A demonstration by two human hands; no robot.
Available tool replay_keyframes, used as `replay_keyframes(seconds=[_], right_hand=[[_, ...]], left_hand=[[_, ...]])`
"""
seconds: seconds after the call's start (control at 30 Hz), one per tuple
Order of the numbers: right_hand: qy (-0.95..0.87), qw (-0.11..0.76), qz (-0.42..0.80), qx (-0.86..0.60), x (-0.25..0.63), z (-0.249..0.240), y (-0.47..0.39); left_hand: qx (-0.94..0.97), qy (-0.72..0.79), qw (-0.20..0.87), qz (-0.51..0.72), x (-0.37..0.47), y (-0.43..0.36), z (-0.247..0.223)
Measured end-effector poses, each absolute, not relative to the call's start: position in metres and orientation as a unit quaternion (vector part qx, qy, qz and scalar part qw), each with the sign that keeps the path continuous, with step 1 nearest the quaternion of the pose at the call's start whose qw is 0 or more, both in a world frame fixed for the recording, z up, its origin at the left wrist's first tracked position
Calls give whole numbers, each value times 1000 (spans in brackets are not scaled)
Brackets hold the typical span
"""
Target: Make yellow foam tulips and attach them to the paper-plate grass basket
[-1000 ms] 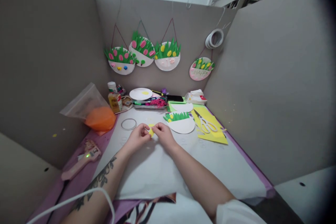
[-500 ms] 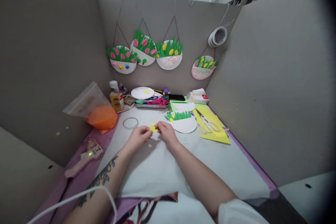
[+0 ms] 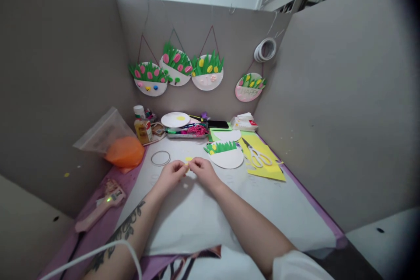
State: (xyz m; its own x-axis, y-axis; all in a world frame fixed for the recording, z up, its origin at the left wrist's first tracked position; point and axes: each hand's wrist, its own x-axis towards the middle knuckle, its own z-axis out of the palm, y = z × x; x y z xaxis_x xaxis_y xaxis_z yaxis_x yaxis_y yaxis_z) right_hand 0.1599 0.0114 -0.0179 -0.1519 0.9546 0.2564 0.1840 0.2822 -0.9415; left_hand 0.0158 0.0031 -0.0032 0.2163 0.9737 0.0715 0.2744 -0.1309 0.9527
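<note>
The yellow piece (image 3: 187, 165) is being mostly hidden by the left hand (image 3: 172, 175) and right hand (image 3: 204, 173); the white cable (image 3: 131, 251) and sleeve (image 3: 297, 266) are being cut off below.

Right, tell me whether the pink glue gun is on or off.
On, by the look of it: the pink glue gun shows a lit green light.

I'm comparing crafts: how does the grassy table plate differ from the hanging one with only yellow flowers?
The table plate lies flat; the hanging plate hangs by cord. The table plate's front is plain; the hanging plate's has pink decorations. Yellow flowers span the hanging plate, but only the table plate's left. Both have green grass.
</note>
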Motion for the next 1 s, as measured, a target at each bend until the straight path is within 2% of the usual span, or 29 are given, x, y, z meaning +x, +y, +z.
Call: replay_keyframes(seconds=[0.13, 0.23, 0.3, 0.4, 0.5, 0.6, 0.7, 0.77, 0.8, 0.87, 0.93, 1.0], right_hand=[[-680, 462, 308, -480, 182, -2, 16], [-611, 460, 183, -618, 242, 15, 29], [-571, 367, 97, -728, 295, 20, 37], [-485, 159, 56, -858, 362, 10, 43], [-457, 92, 39, -884, 393, -13, 45], [-464, 68, 13, -883, 402, -30, 46], [-439, 82, 40, -894, 410, -33, 45], [-414, 121, 63, -900, 415, -29, 43], [-407, 163, 73, -896, 415, -26, 42], [-423, 302, 122, -845, 402, -20, 41], [-464, 459, 225, -724, 370, -15, 36], [-491, 513, 320, -627, 322, -15, 27]], left_hand=[[622, 483, 463, 406, 15, 4, 0], [591, 479, 489, 427, 13, 6, 1], [571, 475, 503, 441, 12, 8, 0], [552, 478, 517, 448, 13, 10, -1], [554, 485, 510, 445, 16, 10, -3], [552, 498, 494, 451, 17, 10, -5], [543, 502, 491, 461, 16, 10, -6], [541, 498, 489, 468, 16, 11, -7], [542, 496, 489, 470, 15, 11, -7], [544, 486, 491, 476, 16, 12, -7], [541, 477, 491, 489, 16, 12, -7], [545, 469, 491, 492, 15, 11, -7]])
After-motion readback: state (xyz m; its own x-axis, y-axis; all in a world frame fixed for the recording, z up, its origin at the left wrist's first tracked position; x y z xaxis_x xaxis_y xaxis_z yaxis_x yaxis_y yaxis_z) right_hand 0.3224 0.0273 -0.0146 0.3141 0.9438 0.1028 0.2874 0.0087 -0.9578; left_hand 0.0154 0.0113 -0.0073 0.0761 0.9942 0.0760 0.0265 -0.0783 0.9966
